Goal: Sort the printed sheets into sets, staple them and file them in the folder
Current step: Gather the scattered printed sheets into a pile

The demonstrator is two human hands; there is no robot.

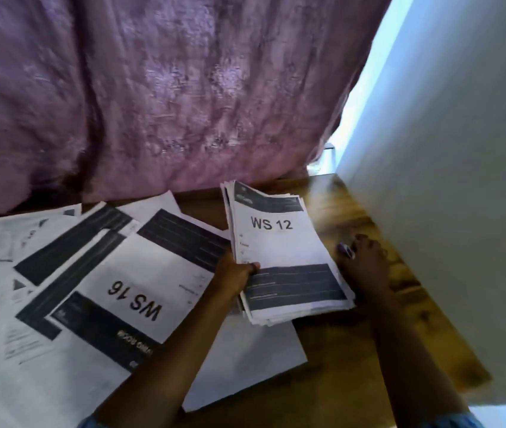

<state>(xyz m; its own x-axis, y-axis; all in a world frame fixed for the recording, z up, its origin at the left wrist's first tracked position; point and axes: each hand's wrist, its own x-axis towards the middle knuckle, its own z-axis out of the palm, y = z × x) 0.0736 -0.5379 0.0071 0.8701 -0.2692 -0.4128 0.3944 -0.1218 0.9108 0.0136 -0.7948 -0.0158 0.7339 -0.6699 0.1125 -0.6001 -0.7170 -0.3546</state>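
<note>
A thick stack of printed sheets (279, 242) topped by a page marked "WS 12" lies on the wooden table (353, 350). My left hand (236, 278) grips its left edge, thumb on the top page. My right hand (366, 261) rests on the table just right of the stack, its fingers curled round a small purple object (346, 251) that is too blurred to identify. Loose printed sheets are spread to the left, the largest marked "WS 16" (140, 291) and lying upside down to me. No folder is in view.
A blank white sheet (245, 359) lies under my left forearm. A purple curtain (153, 88) hangs behind the table. A white wall (461, 180) runs close along the table's right edge. More overlapping sheets (14, 242) cover the far left.
</note>
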